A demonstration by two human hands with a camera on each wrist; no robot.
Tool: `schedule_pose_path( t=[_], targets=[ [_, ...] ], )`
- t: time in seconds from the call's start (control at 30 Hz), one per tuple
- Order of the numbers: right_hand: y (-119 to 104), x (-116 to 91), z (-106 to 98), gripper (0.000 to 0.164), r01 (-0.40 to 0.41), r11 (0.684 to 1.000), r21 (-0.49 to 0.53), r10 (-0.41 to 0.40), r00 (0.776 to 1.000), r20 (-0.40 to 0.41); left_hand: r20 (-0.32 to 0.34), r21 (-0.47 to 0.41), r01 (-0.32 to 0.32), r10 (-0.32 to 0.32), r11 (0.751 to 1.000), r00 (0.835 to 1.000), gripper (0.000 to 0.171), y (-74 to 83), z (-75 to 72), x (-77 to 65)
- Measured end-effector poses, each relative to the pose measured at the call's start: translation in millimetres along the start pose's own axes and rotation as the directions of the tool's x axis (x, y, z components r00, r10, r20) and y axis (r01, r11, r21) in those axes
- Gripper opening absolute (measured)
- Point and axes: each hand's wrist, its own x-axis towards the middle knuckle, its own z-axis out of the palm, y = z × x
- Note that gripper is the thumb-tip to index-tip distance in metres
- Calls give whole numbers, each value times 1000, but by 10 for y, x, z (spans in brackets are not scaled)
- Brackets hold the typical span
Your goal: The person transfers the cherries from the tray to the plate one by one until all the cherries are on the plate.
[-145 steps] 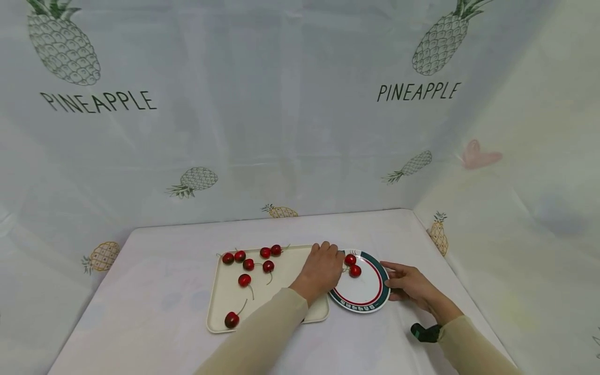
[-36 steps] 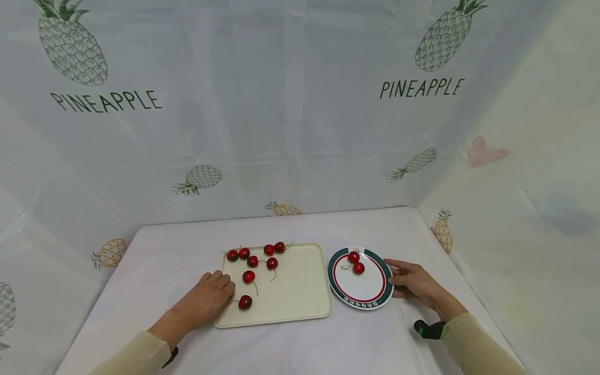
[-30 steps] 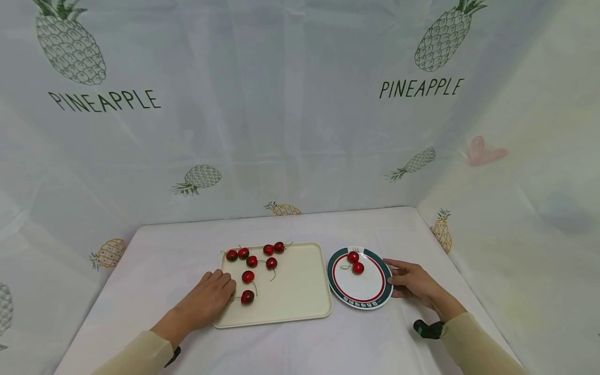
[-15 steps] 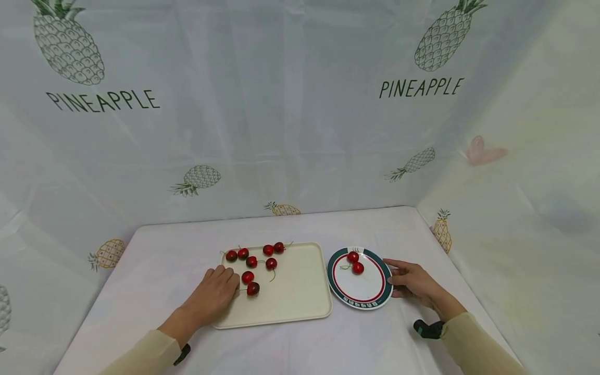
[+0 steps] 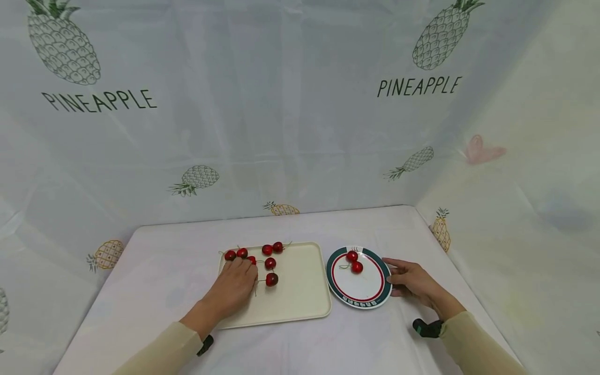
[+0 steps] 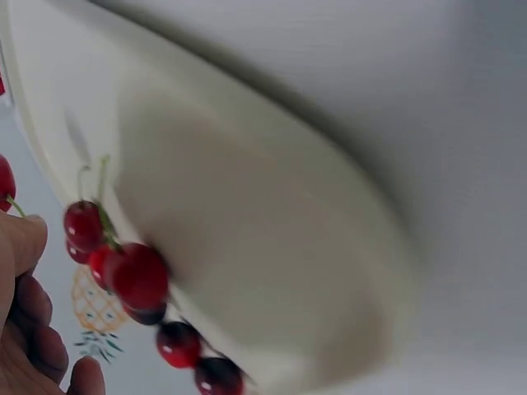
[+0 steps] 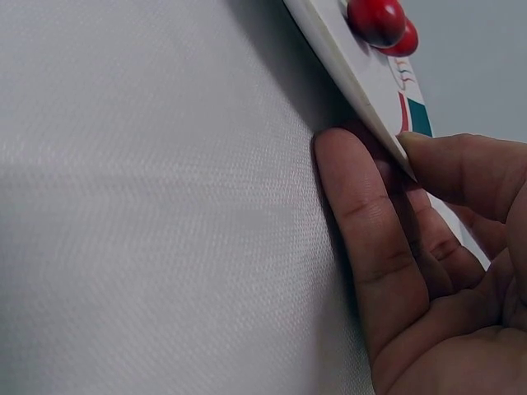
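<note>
My left hand (image 5: 234, 286) is over the left half of a cream tray (image 5: 300, 307) and pinches a cherry (image 5: 272, 279) by its stem. In the left wrist view that cherry (image 6: 5, 183) hangs at the left edge, its stem at the thumb tip. Several more red cherries (image 5: 270, 263) lie in the tray's back left part, some partly hidden by the fingers. My right hand (image 5: 414, 284) holds the right rim of a round white plate (image 5: 361, 289) with a green border, thumb on top and fingers beneath. Two cherries (image 5: 357, 267) lie on that plate.
The plate stands close to the tray's right side on a table with a white cloth (image 5: 300, 349). A pineapple-print curtain (image 5: 300, 130) rises behind the table and along its right side. A dark strap piece (image 5: 427, 328) shows at the right wrist.
From the tray's left edge, my left hand has moved right and back, and the cherry on its stem has shifted the same way. The right hand keeps its hold on the plate.
</note>
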Motion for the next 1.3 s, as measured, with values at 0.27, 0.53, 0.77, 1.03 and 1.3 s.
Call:
schedule_pose_path(
  t=[0.27, 0.53, 0.77, 1.03, 1.3],
  targets=[
    [-4, 9, -8, 65, 0, 1000, 9, 0, 1000, 5, -11, -26, -29, 29, 999, 1000, 15, 232, -33, 290],
    [-23, 22, 12, 65, -1, 1000, -16, 1, 1000, 0, -10, -42, -58, 58, 997, 998, 17, 522, -40, 609],
    [-15, 22, 5, 64, -3, 1000, -16, 3, 1000, -1, 32, -45, -54, 55, 998, 998, 15, 796, -38, 898],
    [-5, 25, -5, 64, 5, 1000, -7, -5, 1000, 12, 59, -9, -75, 75, 997, 995, 16, 1047, 52, 1129],
    [5, 22, -9, 65, -1, 1000, -4, 1, 1000, 10, 106, -10, -83, 84, 996, 991, 14, 1278, 117, 1266]
  ],
)
